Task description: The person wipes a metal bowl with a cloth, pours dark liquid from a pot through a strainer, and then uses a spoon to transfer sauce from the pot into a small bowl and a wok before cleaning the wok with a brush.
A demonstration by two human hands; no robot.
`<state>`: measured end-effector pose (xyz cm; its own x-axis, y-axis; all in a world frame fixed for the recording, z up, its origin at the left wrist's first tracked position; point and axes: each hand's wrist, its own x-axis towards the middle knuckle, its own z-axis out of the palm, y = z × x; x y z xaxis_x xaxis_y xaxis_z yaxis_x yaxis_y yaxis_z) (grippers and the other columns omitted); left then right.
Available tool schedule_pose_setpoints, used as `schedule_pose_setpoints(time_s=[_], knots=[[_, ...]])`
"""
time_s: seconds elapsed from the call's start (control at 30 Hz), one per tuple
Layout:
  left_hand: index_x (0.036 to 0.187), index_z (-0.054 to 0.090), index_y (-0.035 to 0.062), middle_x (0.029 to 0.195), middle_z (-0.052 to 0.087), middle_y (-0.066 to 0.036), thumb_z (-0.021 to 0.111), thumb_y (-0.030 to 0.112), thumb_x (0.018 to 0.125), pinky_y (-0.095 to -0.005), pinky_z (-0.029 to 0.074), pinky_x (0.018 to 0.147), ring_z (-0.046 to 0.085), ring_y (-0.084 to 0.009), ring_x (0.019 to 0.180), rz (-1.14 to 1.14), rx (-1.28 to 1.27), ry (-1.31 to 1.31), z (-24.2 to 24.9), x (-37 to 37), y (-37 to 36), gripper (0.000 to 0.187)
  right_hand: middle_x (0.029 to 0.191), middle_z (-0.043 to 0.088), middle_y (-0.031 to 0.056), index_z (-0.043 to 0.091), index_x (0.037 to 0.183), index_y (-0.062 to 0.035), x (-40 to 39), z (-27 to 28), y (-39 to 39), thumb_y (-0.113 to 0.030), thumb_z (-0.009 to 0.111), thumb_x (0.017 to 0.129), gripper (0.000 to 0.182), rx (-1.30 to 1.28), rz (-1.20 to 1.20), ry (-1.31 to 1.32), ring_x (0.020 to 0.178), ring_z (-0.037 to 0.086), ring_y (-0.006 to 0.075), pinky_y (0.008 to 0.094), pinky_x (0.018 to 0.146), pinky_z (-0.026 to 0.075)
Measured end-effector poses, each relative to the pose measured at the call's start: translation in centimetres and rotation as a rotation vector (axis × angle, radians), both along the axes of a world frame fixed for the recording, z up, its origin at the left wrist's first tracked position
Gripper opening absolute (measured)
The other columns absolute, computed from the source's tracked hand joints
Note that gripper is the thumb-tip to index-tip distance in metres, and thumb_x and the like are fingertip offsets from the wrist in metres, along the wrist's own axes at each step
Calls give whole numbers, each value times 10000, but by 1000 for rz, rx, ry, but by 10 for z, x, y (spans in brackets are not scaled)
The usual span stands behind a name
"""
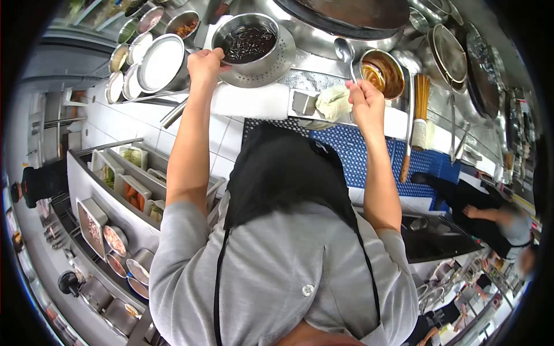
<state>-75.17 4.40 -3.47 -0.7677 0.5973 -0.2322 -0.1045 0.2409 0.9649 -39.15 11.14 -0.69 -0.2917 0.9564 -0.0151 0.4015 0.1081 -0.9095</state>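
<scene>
A steel pot of dark liquid with shreds in it stands on a perforated steel plate at the counter's front. My left hand is closed at the pot's left rim. In my right hand is the handle of a metal spoon, its bowl pointing away from me, above the counter. Just right of the spoon sits a steel bowl smeared inside with brown sauce. A crumpled pale cloth lies between my hands near the counter edge.
A large wok is at the back. Right of the bowl are a ladle, a bamboo brush and strainers. White containers stand at left. Food bins are at lower left. Another person is at right.
</scene>
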Motion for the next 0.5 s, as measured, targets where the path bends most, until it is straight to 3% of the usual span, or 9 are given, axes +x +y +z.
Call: schedule_pose_setpoints(time_s=[0.03, 0.13, 0.27, 0.37, 0.4, 0.5], knots=[[812, 615, -168, 803, 676, -192, 630, -25, 793, -361, 634, 586, 683, -263, 642, -11, 33, -44, 8, -3, -2, 145, 613, 587, 31, 707, 939, 12, 6, -6, 3, -170, 580, 959, 222, -34, 25, 16, 589, 529, 84, 285, 560, 421], [841, 609, -171, 819, 671, -197, 620, -29, 795, -371, 640, 598, 683, -266, 653, 17, 112, -88, 32, -21, -1, 150, 634, 595, 18, 715, 946, 5, 18, -19, 0, -175, 585, 960, 223, -98, 60, 39, 595, 519, 70, 270, 560, 418], [841, 601, -163, 816, 661, -226, 619, -48, 775, -431, 662, 621, 689, -323, 648, -51, 61, -24, 102, -56, 2, 134, 630, 585, 11, 716, 950, 4, 35, -26, -17, -162, 575, 968, 218, -148, 77, 69, 591, 510, 70, 264, 558, 412], [846, 607, -161, 822, 663, -237, 616, -35, 785, -421, 664, 586, 697, -343, 633, -37, 92, 97, 138, -93, 12, 141, 626, 565, -3, 714, 936, 13, 45, -27, -29, -145, 574, 970, 214, -172, 72, 99, 575, 485, 60, 255, 535, 389], [876, 626, -129, 867, 658, -215, 637, 25, 847, -394, 663, 614, 690, -309, 690, -50, 48, 122, 151, -102, 14, 157, 630, 565, -8, 713, 934, 9, 46, -25, -34, -146, 575, 972, 211, -174, 39, 98, 573, 481, 54, 244, 530, 383], [875, 622, -133, 830, 647, -208, 651, 34, 836, -375, 655, 606, 704, -323, 674, -69, 69, 167, 166, -150, 26, 174, 641, 561, -24, 712, 942, -5, 47, -15, -47, -150, 578, 980, 201, -192, -40, 107, 565, 467, 35, 213, 512, 362]])
